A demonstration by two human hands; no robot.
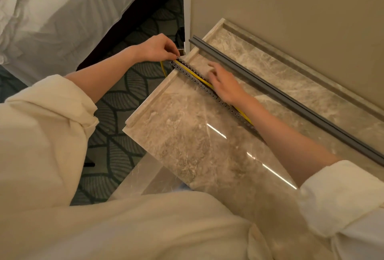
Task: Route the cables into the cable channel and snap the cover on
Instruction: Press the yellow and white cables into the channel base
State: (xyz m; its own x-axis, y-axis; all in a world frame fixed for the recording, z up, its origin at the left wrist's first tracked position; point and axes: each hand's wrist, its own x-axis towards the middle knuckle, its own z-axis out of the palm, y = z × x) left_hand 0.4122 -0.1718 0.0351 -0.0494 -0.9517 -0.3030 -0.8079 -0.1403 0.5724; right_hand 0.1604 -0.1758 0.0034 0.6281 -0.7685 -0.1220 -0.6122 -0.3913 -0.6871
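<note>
A grey slotted cable channel (199, 84) lies diagonally on the marble table top (187, 135), its far end at the table's left corner. A yellow cable (197, 75) runs inside it and hangs off that end toward the floor. My left hand (158, 48) pinches the cable at the channel's far end. My right hand (225, 85) rests on the channel's middle, fingers stretched out over the cable. The long grey cover (291, 97) lies apart, parallel to the channel, nearer the wall. My right forearm hides the channel's near part.
A beige wall (291, 10) borders the table's far side behind a raised marble ledge (311, 68). Patterned dark carpet (116, 135) and a bed with white sheets (62, 10) lie to the left. My cream sleeves fill the foreground.
</note>
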